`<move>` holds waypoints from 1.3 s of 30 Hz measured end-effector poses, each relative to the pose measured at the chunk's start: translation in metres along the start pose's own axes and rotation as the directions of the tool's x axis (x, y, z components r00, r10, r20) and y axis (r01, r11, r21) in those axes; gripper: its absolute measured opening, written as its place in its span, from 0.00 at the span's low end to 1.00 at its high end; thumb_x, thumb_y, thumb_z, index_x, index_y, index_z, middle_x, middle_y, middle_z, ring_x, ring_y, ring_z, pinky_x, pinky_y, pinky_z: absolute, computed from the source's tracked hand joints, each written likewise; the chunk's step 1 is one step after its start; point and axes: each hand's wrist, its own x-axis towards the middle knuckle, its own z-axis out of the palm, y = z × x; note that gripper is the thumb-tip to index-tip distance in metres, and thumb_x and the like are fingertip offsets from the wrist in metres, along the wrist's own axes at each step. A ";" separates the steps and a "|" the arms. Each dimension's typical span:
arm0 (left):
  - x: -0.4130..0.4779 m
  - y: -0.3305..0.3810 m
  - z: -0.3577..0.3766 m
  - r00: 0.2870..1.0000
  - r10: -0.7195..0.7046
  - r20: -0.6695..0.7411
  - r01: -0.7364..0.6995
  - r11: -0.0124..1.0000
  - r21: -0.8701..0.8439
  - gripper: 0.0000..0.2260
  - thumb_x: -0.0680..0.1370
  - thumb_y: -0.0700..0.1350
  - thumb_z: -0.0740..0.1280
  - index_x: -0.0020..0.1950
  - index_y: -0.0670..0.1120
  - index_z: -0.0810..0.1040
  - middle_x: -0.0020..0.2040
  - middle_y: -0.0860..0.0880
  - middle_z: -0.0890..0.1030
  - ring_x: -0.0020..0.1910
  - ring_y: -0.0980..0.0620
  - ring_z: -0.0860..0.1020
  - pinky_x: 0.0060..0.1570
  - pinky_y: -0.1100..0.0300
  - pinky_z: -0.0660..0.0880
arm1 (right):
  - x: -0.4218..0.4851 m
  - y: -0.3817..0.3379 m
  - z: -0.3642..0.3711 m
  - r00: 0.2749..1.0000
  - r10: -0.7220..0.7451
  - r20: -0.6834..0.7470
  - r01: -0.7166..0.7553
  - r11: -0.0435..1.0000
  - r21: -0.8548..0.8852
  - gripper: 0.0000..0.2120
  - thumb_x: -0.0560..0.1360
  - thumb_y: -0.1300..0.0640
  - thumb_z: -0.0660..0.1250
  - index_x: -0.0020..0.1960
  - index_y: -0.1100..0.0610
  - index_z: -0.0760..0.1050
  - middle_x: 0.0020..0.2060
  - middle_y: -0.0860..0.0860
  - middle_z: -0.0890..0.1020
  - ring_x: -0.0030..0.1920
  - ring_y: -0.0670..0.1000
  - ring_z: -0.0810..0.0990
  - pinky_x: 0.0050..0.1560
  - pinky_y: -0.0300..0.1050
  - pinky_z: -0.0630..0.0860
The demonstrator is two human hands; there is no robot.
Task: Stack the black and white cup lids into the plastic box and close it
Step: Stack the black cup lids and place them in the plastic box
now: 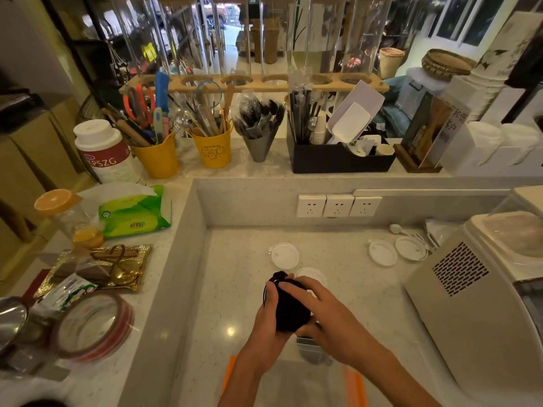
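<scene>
Both my hands hold a stack of black cup lids (289, 311) above the low counter. My left hand (269, 314) grips its left side and my right hand (316, 304) wraps over its top and right side. Below my forearms lies the clear plastic box (293, 386) with orange clips (355, 387) on its sides, mostly hidden. One white lid (284, 255) lies on the counter behind my hands, and another white lid (311, 274) peeks out past my fingers. Two more white lids (383, 253) (410, 248) lie at the right.
A beige machine (470, 292) with a vent stands on the right. Wall sockets (338, 205) sit in the back wall. The raised ledge on the left carries tape rolls (94, 327), a gold tray (97, 267), a green wipes pack (135, 212) and yellow utensil buckets (213, 149).
</scene>
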 end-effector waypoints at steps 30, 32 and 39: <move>-0.009 -0.001 -0.043 0.964 -0.071 -0.257 0.005 0.969 -0.247 0.28 0.60 0.63 0.81 0.54 0.51 0.86 0.58 0.42 0.85 0.61 0.39 0.81 0.50 0.41 0.82 | 0.021 0.142 0.090 0.828 0.376 0.416 -0.055 0.793 -0.607 0.20 0.81 0.59 0.59 0.72 0.53 0.63 0.70 0.55 0.66 0.67 0.56 0.69 0.63 0.50 0.73; -0.008 -0.001 -0.041 0.967 -0.059 -0.248 0.000 0.973 -0.232 0.27 0.61 0.63 0.81 0.54 0.52 0.86 0.56 0.43 0.86 0.59 0.40 0.82 0.50 0.42 0.82 | 0.018 0.141 0.088 0.842 0.376 0.387 -0.029 0.748 -0.663 0.21 0.81 0.59 0.59 0.73 0.53 0.62 0.69 0.56 0.68 0.64 0.56 0.71 0.60 0.49 0.75; -0.011 0.011 -0.030 0.979 0.068 -0.193 -0.056 0.996 0.064 0.29 0.65 0.65 0.74 0.63 0.58 0.76 0.56 0.52 0.86 0.55 0.50 0.84 0.57 0.43 0.81 | 0.020 0.092 0.004 0.846 0.445 0.293 -0.417 0.895 -0.156 0.36 0.71 0.50 0.71 0.74 0.49 0.58 0.67 0.52 0.69 0.62 0.53 0.75 0.58 0.44 0.79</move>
